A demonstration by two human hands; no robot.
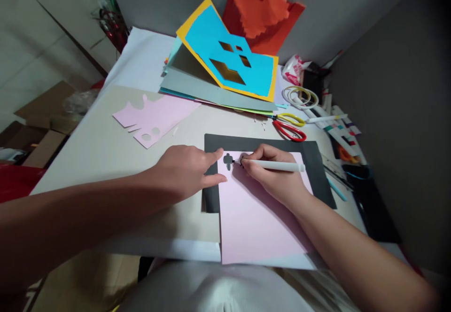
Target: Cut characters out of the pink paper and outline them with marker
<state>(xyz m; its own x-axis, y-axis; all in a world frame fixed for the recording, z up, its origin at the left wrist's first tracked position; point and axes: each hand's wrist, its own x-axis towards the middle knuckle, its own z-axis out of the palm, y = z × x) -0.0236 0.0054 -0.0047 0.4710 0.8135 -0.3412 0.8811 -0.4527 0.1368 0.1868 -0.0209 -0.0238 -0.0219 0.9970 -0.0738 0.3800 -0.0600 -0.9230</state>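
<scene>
My right hand [273, 173] is closed round a white pen-like tool [278, 165], its tip on a pink paper sheet [257, 218] beside a small cut-out hole [229, 161] that shows dark. The pink sheet lies on a black mat [317, 161]. My left hand [186, 168] rests at the sheet's left edge, fingers stretched out and pressing the paper and mat down.
Scrap pink paper [155, 117] with cut-outs lies on the grey board [105, 147]. Behind stand a blue-and-yellow cut card [229, 56] and an orange paper piece [262, 13]. Red-and-yellow scissors [291, 126], tape rolls [301, 96], markers and a ruler crowd the right side.
</scene>
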